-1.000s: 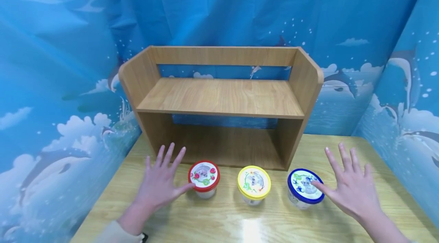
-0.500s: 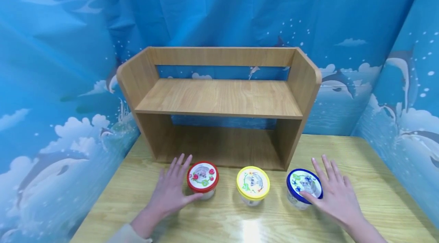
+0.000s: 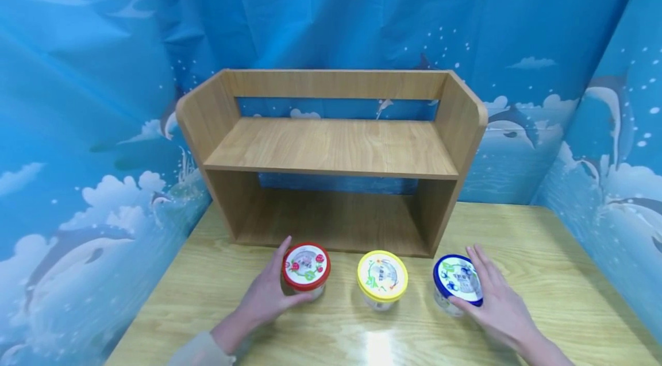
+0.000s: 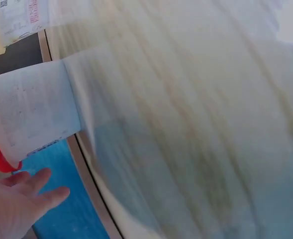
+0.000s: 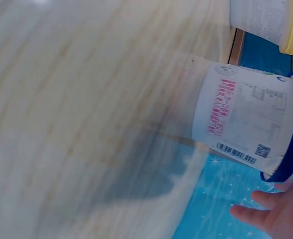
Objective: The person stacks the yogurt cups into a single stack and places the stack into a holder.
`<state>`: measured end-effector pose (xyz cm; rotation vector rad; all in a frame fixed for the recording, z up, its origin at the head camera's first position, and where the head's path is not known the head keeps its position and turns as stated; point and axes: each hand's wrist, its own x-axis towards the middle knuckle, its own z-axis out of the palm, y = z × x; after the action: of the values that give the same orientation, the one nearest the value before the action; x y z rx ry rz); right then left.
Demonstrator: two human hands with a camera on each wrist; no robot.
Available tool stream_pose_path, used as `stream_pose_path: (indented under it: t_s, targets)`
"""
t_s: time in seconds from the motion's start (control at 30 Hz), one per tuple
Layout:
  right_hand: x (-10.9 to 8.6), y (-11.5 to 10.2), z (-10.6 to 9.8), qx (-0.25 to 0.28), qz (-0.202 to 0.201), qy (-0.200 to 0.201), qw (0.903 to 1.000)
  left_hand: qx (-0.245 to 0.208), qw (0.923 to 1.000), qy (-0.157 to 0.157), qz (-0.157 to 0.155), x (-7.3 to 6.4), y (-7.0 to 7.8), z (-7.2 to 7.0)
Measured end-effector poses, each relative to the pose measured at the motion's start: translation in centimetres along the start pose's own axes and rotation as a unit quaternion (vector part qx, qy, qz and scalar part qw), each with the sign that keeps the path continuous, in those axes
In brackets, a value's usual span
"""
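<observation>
Three lidded paper tubs stand in a row on the wooden table. My left hand (image 3: pixel 270 292) is spread around the left side of the red-lidded tub (image 3: pixel 306 266), thumb in front and fingers behind. Beside the blue-lidded tub (image 3: pixel 457 280), on its right, my right hand (image 3: pixel 497 305) has its thumb near the front of the lid. In the left wrist view, fingers (image 4: pixel 31 191) extend next to the red-lidded tub (image 4: pixel 34 107) without curling round it. The right wrist view has fairly straight fingers (image 5: pixel 265 209) by the blue rim. Between the hands sits the yellow-lidded tub (image 3: pixel 381 275).
A two-level wooden shelf (image 3: pixel 331 147) stands on the table (image 3: pixel 341 334) directly behind the tubs. Blue ocean-print curtains (image 3: pixel 331 10) hang behind it and along both sides.
Both hands have come down and inward, the left to the red-lidded tub and the right to the blue-lidded one. Their spread fingers have drawn closer together. The tubs stay in place.
</observation>
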<state>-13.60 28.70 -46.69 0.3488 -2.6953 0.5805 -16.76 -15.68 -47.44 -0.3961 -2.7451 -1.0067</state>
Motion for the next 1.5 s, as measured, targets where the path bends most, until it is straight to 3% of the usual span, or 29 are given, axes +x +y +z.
stream_pose_path:
  t_s: [0.27,0.6,0.9,1.27,1.5]
  targets:
    - [-0.2,0.0,0.3,0.057,0.029,-0.019,0.9978,-0.087,0.9957,-0.009,-0.033,0.4,-0.3,0.6]
    - [-0.3,0.4,0.6,0.091,0.039,-0.019,0.9949,-0.11,0.9934,-0.007,-0.034,0.8,-1.0,1.2]
    - [-0.4,0.6,0.7,0.136,0.075,-0.049,0.9867,-0.154,0.9879,-0.001,-0.02,0.9,-1.1,1.5]
    - [-0.6,0.7,1.0,0.166,0.091,-0.034,0.9813,-0.184,0.9819,-0.015,-0.043,0.9,-1.1,1.6]
    - [-1.0,0.7,1.2,0.183,0.094,-0.026,0.9782,-0.216,0.974,-0.026,-0.062,0.8,-1.0,1.8]
